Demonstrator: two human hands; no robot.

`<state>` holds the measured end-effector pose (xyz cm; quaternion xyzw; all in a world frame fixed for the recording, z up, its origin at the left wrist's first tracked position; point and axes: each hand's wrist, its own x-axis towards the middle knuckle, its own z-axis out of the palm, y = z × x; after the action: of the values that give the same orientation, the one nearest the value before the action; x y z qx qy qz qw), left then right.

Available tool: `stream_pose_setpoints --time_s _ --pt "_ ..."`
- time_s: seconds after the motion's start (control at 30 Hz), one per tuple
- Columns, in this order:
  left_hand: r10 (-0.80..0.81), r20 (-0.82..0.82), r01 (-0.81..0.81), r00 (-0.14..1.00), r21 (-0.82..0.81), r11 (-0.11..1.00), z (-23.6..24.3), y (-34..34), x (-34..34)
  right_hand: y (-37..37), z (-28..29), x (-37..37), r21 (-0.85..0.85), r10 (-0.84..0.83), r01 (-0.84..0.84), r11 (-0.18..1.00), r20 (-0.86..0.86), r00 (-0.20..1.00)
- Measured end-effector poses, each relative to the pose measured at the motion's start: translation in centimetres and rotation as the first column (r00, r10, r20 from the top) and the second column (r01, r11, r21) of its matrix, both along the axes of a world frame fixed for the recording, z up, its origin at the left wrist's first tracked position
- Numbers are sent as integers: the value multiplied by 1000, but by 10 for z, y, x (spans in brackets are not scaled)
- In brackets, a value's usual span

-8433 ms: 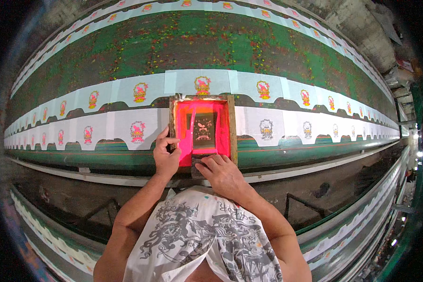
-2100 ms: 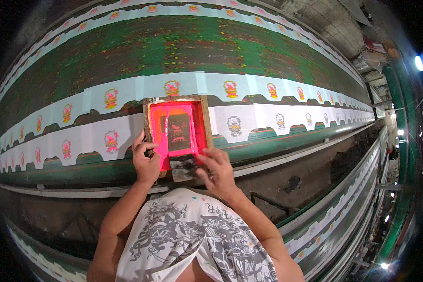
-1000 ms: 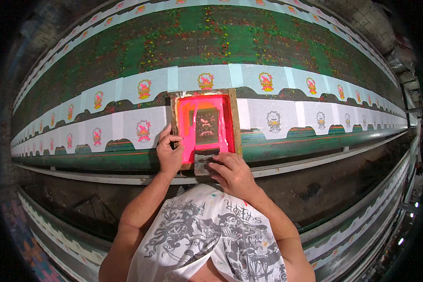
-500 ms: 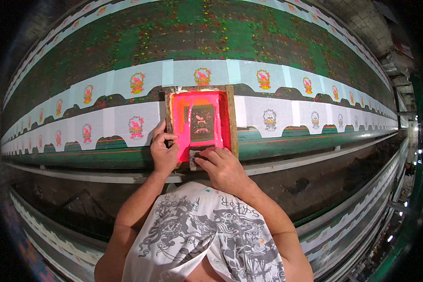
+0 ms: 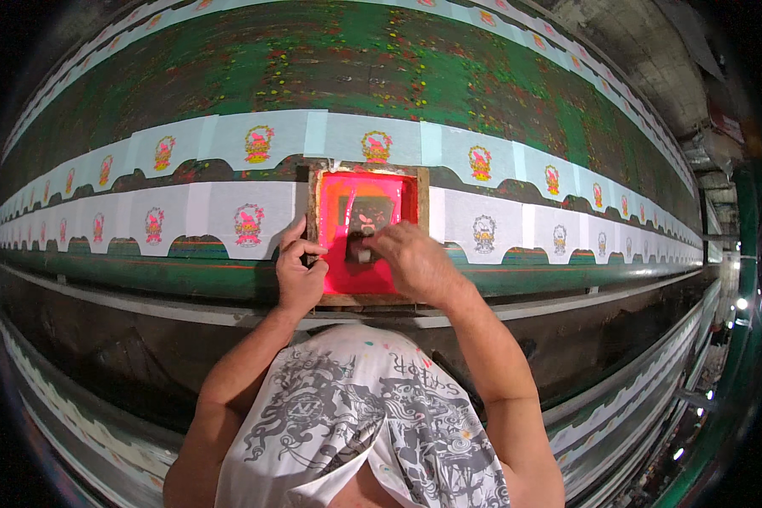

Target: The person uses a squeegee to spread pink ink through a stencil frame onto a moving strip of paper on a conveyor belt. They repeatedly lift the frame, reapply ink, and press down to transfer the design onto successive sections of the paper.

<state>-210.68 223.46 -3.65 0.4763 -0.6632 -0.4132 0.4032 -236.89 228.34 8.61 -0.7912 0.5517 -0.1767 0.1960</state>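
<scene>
A wooden screen-printing frame point(image 5: 356, 299), coated inside with bright pink ink point(image 5: 337, 275), lies across a row of white cut fabric pieces point(image 5: 453, 220) on a long green bench. Its dark stencil panel shows small pale shapes. My left hand point(image 5: 300, 275) is closed on the frame's left edge, with fingers bent at the wooden rail. Inside the frame, my right hand point(image 5: 415, 258) grips a small dark squeegee point(image 5: 361, 252), which covers the lower part of the stencil; part of it is hidden by my fingers.
A pale blue row of printed pieces point(image 5: 296, 135) runs behind, then a paint-speckled green bench top point(image 5: 330, 59) and more printed rows. A white rail point(image 5: 567, 292) borders the near edge. Another bench with pieces lies behind me. Green beams and lights stand at right.
My right hand and the squeegee have moved from the frame's bottom edge up and forward into the inked screen, over the stencil. My left hand still holds the left edge.
</scene>
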Motion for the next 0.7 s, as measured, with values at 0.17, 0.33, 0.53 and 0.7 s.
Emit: stream_pose_setpoints --time_s 0.17,0.33,0.53,0.7 --pt "1 28 0 1000 -31 1000 3 0 0 -51 -16 -8 -154 -113 104 983 -51 992" --pt "-1 22 2 1000 -49 999 5 0 -1 -37 -26 2 -208 -144 123 970 -91 985" --pt "14 15 -14 1000 -42 999 1 1 -3 30 -34 33 -220 -126 109 969 -66 990" --pt "2 21 -1 1000 -29 1000 1 0 -2 70 -19 47 -139 -77 73 988 -26 997"
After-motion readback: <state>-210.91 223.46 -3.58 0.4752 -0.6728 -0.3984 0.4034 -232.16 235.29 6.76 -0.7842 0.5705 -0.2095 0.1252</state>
